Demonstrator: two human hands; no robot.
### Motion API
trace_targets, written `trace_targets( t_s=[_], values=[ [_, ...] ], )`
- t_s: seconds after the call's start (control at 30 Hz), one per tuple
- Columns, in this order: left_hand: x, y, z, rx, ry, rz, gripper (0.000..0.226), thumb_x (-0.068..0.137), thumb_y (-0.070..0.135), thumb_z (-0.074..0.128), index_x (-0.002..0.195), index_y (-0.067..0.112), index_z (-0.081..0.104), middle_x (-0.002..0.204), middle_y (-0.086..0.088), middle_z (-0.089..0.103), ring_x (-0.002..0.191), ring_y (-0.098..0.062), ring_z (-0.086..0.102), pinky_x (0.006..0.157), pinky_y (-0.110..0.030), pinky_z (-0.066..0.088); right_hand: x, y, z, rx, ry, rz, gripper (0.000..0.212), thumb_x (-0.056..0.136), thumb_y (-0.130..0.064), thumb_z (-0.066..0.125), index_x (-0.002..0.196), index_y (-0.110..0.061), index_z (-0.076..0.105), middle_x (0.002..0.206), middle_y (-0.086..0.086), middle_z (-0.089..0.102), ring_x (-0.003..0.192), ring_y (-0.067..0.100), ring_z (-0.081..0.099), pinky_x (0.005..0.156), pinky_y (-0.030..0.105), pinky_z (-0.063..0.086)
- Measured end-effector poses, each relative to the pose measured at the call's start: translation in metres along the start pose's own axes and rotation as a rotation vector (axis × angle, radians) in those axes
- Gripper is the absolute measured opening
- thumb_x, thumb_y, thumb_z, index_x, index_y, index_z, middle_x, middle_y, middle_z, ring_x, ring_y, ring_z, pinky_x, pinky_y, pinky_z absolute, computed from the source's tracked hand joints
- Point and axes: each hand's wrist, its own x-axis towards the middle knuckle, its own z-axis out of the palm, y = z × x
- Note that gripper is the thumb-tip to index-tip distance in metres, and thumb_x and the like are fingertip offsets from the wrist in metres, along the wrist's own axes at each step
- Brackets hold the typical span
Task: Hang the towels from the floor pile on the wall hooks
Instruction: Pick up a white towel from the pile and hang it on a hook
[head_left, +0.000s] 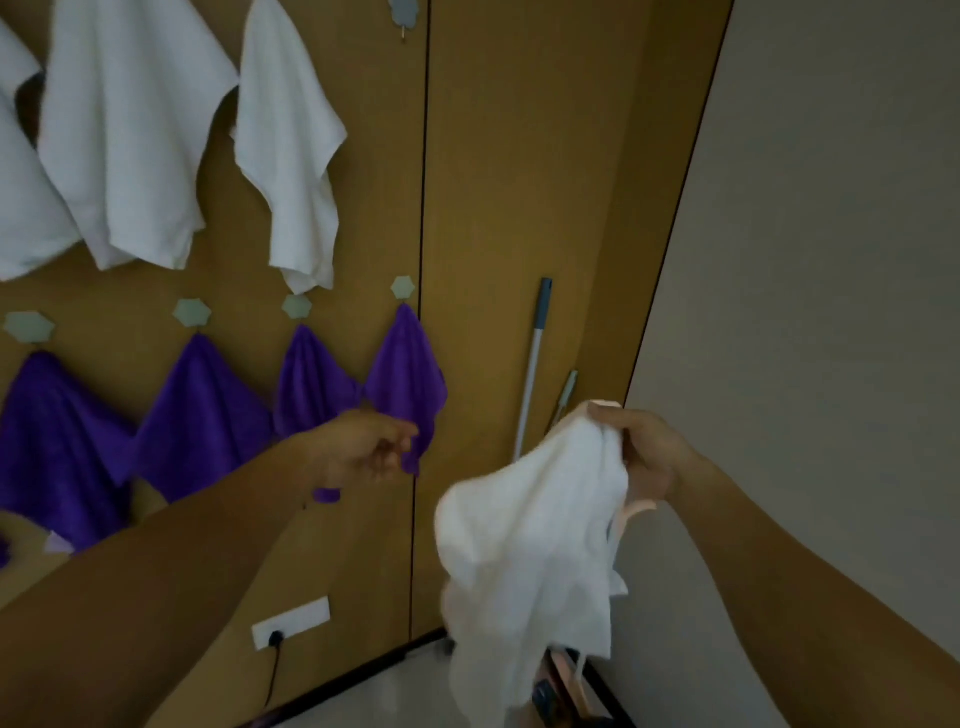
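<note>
This one's looking pretty far along. Three hanging white towels are draping off the upper row on the wooden wall, and four purple towels are dangling from the lower hooks. The right hand is gripping a loose white towel by its bunched top edge. It's drooping near the camera, right of the purple row, and isn't resting on any hook yet. The left hand is hovering with fingers loosely curled, holding nothing as far as I can tell, just beside the tip of the rightmost purple one (touching or not, can't say). I'm guessing the spare hook up top, right of the whites, is waiting for it.

What I'm not getting: the floor pile isn't showing at all, so no idea how many are left. The frame is cutting off that spare hook and the leftmost white towel, and a peach-coloured thing is poking out under the right hand that I can't make out.
</note>
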Motion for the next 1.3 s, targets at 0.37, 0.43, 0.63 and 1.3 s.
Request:
trace_targets(
  t_s=[0.37,0.43,0.63,1.3],
  values=[
    [0.030,-0.040,0.066,0.032,-0.215,-0.320,0.017,0.083,0.022,0.064,0.089,0.009,0.055,0.073,-0.012,0.060,0.056,-0.025,0.060,0.057,-0.035,0.051,0.025,-0.047,0.043,0.192,-0.271,-0.140,0.028,0.098,-0.022,0.052,0.118,-0.003,0.058,0.098,0.014,0.064,0.086,0.023,0.062,0.082,0.038,0.050],
    [0.034,-0.042,0.077,0.120,-0.203,-0.377,0.038,0.087,0.033,0.060,0.106,-0.001,0.058,0.099,-0.022,0.069,0.079,-0.036,0.069,0.066,-0.046,0.058,0.027,-0.056,0.039,0.196,-0.296,-0.179,0.038,0.098,-0.025,0.051,0.129,-0.003,0.053,0.114,0.019,0.062,0.104,0.031,0.061,0.094,0.044,0.048],
    [0.028,-0.040,0.081,0.202,-0.223,-0.438,0.049,0.088,0.045,0.054,0.104,-0.001,0.058,0.098,-0.020,0.065,0.090,-0.035,0.064,0.090,-0.051,0.050,0.035,-0.081,0.033,0.312,-0.313,-0.277,0.052,0.100,-0.030,0.046,0.141,0.001,0.041,0.139,0.023,0.050,0.128,0.036,0.049,0.111,0.050,0.035],
    [0.016,0.049,-0.021,-0.455,0.315,0.197,0.029,0.099,0.025,0.048,0.118,0.005,0.056,0.100,-0.013,0.067,0.082,-0.026,0.067,0.063,-0.037,0.053,0.079,-0.053,-0.002,-0.141,0.037,-0.070,0.028,0.093,-0.017,0.062,0.115,0.001,0.061,0.113,0.017,0.065,0.087,0.028,0.064,0.076,0.042,0.054]
  ],
)
